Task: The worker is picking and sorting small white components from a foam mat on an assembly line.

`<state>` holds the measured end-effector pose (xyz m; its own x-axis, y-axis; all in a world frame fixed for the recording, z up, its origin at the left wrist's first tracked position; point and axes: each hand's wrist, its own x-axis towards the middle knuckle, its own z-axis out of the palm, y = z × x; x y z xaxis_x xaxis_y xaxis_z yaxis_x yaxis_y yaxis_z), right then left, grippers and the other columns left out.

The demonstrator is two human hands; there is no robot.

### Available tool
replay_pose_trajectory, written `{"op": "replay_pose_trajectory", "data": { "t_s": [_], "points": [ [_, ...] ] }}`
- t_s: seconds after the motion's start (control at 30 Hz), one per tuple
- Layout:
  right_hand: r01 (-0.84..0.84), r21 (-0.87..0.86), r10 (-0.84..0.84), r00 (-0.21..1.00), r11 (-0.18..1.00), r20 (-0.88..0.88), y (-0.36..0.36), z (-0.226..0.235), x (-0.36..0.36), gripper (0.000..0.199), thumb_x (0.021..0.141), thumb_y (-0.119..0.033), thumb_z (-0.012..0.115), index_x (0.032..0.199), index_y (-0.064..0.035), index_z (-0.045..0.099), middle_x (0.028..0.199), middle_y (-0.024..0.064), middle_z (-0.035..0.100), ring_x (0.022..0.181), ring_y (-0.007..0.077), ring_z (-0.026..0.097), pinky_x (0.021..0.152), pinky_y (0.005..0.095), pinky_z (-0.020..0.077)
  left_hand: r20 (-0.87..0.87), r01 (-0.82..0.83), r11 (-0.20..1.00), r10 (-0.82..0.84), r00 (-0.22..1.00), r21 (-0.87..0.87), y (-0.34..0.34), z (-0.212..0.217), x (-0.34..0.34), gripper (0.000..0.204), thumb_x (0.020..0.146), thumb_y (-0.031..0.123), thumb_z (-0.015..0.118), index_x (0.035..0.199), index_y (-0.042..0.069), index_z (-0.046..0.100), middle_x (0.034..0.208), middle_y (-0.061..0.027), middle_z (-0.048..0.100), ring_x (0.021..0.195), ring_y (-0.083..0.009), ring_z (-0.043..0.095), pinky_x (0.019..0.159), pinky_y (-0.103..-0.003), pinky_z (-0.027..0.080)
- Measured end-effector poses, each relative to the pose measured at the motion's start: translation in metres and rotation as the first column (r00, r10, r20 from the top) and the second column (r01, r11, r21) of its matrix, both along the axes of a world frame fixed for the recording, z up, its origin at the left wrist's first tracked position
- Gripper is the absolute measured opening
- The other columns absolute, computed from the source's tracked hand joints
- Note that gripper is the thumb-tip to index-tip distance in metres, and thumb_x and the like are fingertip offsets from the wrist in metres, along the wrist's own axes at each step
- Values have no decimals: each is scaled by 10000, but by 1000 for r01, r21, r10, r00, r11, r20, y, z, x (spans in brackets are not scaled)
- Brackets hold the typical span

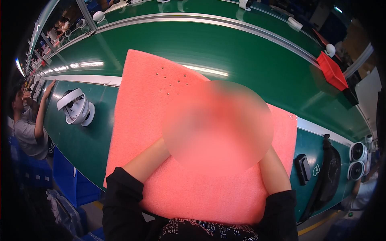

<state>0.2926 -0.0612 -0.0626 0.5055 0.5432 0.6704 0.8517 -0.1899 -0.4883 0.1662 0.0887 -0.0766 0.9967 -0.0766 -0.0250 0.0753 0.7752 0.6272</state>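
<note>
A large pink foam sheet (pixel 193 193) lies in front of me across the green work surface. My left forearm (pixel 148 160) and my right forearm (pixel 276 170) reach over it from below, in black sleeves. Both run into a round blurred patch at the middle of the sheet. The patch hides both hands, so neither their fingers nor anything they hold can be made out. Several small shiny metal pieces, like screw heads or beads, sit on the sheet's upper left (pixel 169 80). A few more lie at its right corner (pixel 292 116).
At the left stands a white camera-like device (pixel 76 106); a person (pixel 30 120) sits beyond it. On the right lie a black case (pixel 302 169), a black bag (pixel 327 172) and white round devices (pixel 357 160). A green conveyor belt (pixel 161 38) runs behind, with a red bin (pixel 333 71) beyond.
</note>
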Motion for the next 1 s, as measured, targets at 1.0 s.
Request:
{"op": "replay_pose_trajectory", "data": {
  "t_s": [1.0],
  "points": [
    [4, 22, -5, 1000, 1000, 30, 0, 0, -3, 89, 682, 65, 469, 693, -23, 469, 638, 105, 484, 609, 283, 488, 567, 380, 370, 115, -4, 991, -12, 993, 134, -7, 1, -1, 569, 890, 200, 450, 1393, -21, 304, 893, -87, 596, 958, -168, 547, 925, -301, 390]
  ]
}}
